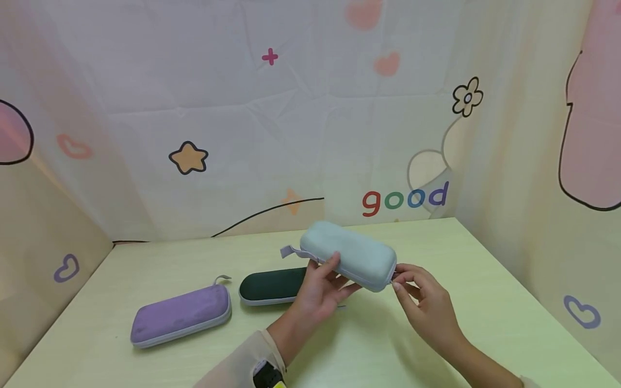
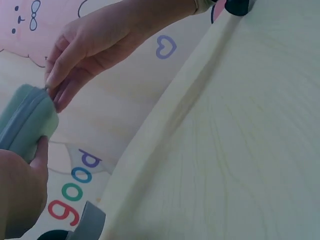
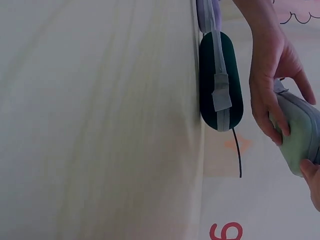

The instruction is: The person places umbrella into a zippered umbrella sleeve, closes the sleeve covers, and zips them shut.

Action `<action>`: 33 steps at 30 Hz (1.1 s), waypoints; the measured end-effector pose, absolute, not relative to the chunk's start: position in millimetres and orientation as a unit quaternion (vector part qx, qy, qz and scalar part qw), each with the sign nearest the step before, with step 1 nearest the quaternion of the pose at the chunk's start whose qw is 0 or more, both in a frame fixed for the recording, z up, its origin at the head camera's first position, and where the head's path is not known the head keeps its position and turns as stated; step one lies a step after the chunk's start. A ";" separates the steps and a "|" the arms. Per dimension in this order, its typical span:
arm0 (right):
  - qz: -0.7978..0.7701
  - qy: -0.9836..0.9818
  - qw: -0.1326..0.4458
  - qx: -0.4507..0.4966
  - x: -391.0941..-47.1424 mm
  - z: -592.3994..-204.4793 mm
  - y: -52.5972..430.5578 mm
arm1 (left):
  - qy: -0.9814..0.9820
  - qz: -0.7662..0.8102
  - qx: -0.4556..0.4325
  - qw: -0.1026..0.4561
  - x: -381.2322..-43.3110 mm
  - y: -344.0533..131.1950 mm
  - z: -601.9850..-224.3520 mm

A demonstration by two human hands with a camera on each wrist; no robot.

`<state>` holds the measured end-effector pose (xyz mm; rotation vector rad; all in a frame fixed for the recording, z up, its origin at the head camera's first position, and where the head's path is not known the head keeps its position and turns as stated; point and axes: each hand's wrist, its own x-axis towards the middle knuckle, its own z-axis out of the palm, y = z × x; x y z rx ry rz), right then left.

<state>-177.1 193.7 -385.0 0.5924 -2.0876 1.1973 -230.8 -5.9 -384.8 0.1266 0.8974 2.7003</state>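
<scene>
A light blue zippered pencil case is held up above the table, tilted with its right end lower. My left hand grips it from below, thumb on the near side and fingers beneath. A pale fabric loop hangs from its left end. At the other end my right hand pinches the zipper pull between thumb and fingers; the pull is mostly hidden by the fingertips. In the left wrist view the right hand meets the zipper end of the case.
A dark green pencil case lies on the table, partly behind my left hand. Left of it is a purple pencil case with a grey loop. A printed cloth backdrop rises behind and on both sides.
</scene>
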 end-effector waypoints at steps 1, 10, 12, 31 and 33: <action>0.452 -0.798 0.327 0.230 -176.7 -384.6 191.7 | 0.308 0.939 0.041 0.144 -229.8 -3.7 -383.8; 0.387 -0.817 0.347 0.249 -177.4 -387.1 187.6 | 0.323 0.940 0.003 0.111 -227.2 -0.7 -382.7; 0.373 -0.818 0.353 0.258 -177.7 -387.6 188.5 | 0.329 0.938 -0.002 0.108 -226.4 -0.7 -383.5; 0.328 -0.840 0.369 0.224 -180.6 -375.5 201.5 | 0.375 0.916 0.002 0.146 -219.2 -1.2 -378.5; 0.328 -0.845 0.358 0.223 -180.8 -375.2 202.7 | 0.381 0.912 0.006 0.154 -219.0 -2.3 -378.6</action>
